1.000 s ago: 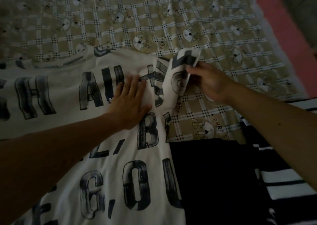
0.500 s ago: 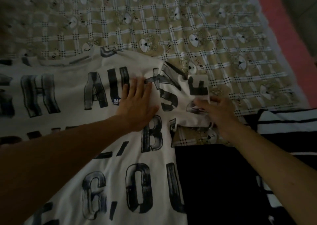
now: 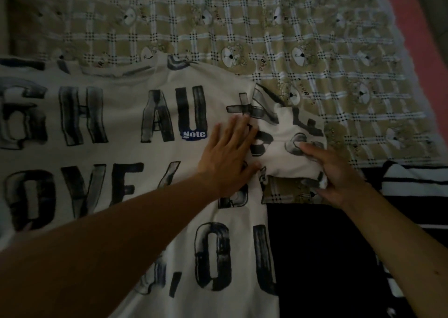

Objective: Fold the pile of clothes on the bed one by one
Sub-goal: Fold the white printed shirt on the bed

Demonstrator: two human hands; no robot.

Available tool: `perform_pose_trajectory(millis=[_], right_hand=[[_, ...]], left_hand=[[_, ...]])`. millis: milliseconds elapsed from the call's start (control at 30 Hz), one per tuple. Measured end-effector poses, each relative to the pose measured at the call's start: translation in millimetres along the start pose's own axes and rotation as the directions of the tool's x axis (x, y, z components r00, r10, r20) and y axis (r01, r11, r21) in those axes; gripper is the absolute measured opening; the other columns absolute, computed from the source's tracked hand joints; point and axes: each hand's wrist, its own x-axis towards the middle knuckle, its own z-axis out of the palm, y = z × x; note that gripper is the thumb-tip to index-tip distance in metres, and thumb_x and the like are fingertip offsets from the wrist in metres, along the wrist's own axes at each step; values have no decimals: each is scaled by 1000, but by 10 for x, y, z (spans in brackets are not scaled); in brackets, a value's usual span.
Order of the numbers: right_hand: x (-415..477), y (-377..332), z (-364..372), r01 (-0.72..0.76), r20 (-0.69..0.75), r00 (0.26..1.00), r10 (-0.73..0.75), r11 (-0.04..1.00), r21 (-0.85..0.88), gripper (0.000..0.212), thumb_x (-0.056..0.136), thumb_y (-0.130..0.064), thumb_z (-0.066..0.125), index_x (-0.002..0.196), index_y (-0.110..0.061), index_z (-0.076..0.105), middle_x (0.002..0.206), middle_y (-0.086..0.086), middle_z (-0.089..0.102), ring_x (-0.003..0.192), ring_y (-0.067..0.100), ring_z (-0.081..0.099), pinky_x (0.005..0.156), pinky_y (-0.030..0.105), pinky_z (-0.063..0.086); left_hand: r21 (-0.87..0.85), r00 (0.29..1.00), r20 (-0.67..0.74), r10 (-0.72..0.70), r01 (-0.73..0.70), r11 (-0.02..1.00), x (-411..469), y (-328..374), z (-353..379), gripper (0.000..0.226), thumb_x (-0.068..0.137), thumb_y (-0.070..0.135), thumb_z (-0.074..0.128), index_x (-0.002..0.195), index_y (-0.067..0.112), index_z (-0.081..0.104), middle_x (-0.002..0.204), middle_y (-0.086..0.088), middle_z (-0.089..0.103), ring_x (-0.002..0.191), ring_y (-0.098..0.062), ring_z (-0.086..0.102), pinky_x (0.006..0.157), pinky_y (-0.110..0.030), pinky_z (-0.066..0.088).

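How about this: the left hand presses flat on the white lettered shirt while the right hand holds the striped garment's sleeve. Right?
Not quite. In the head view the right hand holds the sleeve of the white lettered shirt itself, not of the striped garment; the left hand does press flat on that shirt.
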Motion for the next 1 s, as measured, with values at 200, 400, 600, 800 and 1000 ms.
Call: perform_pose_trajectory(millis=[200,400,600,800,1000], right_hand=[[-267,-301,711,362,-53,925,-376,916,-173,38,87,0,64,120,-18,60,103,5,71,85,20,72,66,36,59],[-234,-204,1565,498,395,863,-316,666,-555,57,90,-34,65,142,-35,43,127,-4,58,110,15,64,77,26,55],[281,534,1569,355,427,764,-483,-236,-904,62,100,-42,34,155,-21,14,163,8,6,150,31,5,118,49,18],[479,777,1539,181,313,875,-369,-351,-919,73,96,-58,21,156,-21,0,163,6,-13,149,30,-13,119,58,7],[20,672,2417,295,313,812,-493,-115,-948,75,97,-47,44,156,-17,8,164,9,-1,151,26,0,121,52,8]], left_hand=[[-215,995,96,1,20,976,-597,191,13,76,98,62,14,155,21,-16,161,-2,-28,146,-21,-31,122,-49,-10],[-328,986,162,48,8,945,-1185,156,-2,73,101,59,23,157,24,-9,163,0,-20,148,-20,-27,122,-47,-8],[-312,955,251,160,-77,947,-1476,-200,-150,66,102,47,35,157,20,10,166,-3,2,152,-19,-7,123,-41,-7],[-392,995,-57,-79,51,918,-1925,-957,-444,44,95,36,51,137,24,45,143,0,43,135,-18,37,116,-38,31],[-388,712,-485,-508,346,854,-2595,-1919,-1079,39,89,28,57,126,19,53,133,-3,48,125,-20,42,106,-35,38]])
